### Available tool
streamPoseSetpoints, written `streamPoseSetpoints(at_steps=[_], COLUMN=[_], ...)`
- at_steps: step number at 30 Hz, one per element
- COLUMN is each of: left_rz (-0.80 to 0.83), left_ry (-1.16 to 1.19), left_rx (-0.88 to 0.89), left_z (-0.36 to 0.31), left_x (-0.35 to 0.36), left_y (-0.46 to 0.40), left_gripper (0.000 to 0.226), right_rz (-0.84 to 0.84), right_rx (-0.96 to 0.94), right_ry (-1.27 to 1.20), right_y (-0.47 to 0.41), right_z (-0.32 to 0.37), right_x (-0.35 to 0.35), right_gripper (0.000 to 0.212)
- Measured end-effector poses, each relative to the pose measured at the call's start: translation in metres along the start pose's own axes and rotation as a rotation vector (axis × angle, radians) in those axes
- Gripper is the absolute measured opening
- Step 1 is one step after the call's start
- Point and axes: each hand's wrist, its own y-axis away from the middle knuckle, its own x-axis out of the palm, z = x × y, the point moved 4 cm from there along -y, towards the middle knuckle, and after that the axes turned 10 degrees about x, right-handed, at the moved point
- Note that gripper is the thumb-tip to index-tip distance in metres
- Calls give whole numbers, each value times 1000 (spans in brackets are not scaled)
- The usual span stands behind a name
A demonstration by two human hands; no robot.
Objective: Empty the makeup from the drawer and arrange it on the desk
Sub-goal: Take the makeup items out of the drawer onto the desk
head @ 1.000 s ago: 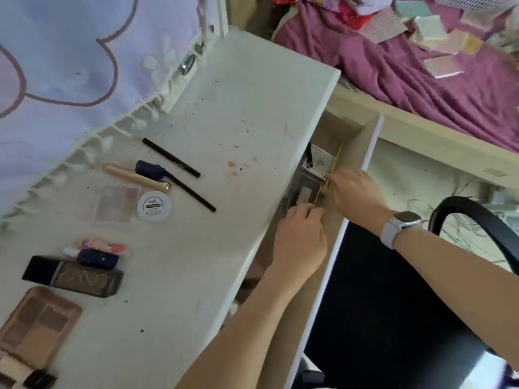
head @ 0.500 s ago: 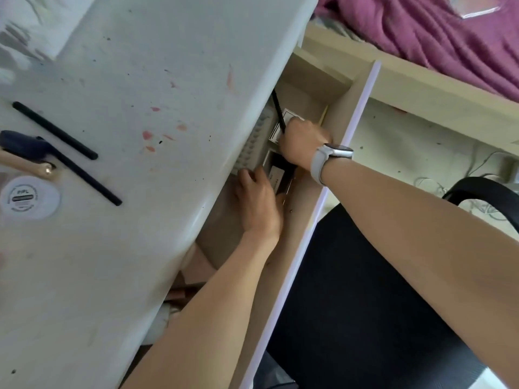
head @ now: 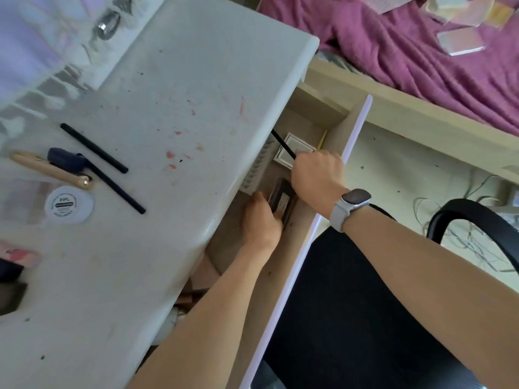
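Both hands in the open drawer.
Pencils and a jar lie on the surface; left hand grips a dark compact, right hand pinches a black pencil.

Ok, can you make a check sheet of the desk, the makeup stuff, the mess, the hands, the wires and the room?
Surface: white desk, stained with red and dark specks.
Job's things: two black pencils, gold tube, round white pot on desk; dark compact and white square case in open drawer.
Clutter: small boxes on purple blanket.
Hands: left hand holds the dark compact; right hand grips a thin black stick.
Cables: tangled wires on floor.
Surroundings: black chair, bed frame.
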Motion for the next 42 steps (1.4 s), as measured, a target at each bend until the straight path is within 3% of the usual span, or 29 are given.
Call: streamPoseSetpoints(at_steps=[3,7,12,14,17,20,26,32,34,39,42], left_rz=[43,31,80,71,37,-90,-305,-359,-345,-257,-292], left_ry=[-85,-151,83,215,423,593,539,495,361,-77,-357], left_rx=[99,152,126,124,116,81,47,-18,-46,-63,46], left_z=[-14,-27,-32,-34,-34,-24,1,33,39,54,51], left_x=[-12,-41,-84,-104,-137,-174,-238,-270,-276,-273,-271], left_y=[18,46,68,70,67,49,-6,-42,-45,-44,-39], left_gripper=[22,23,18,27,62,76,61,42,35,42,40], right_rz=[-81,-224,-300,-361,-409,-308,-126,-77,-93,-139,-136], right_rx=[23,50,209,262,314,340,338,289,238,46,-26], right_ry=[-123,-490,-870,-1021,-1234,-1348,-1290,-1094,-997,-730,-634], right_y=[16,43,69,74,73,63,31,15,11,-2,-8], right_z=[-11,-32,-43,-40,-24,9,79,121,132,156,161], right_x=[-6,-26,-54,-64,-77,-80,-68,-58,-59,-55,-54], right_gripper=[20,24,20,18,15,14,12,12,12,30,33])
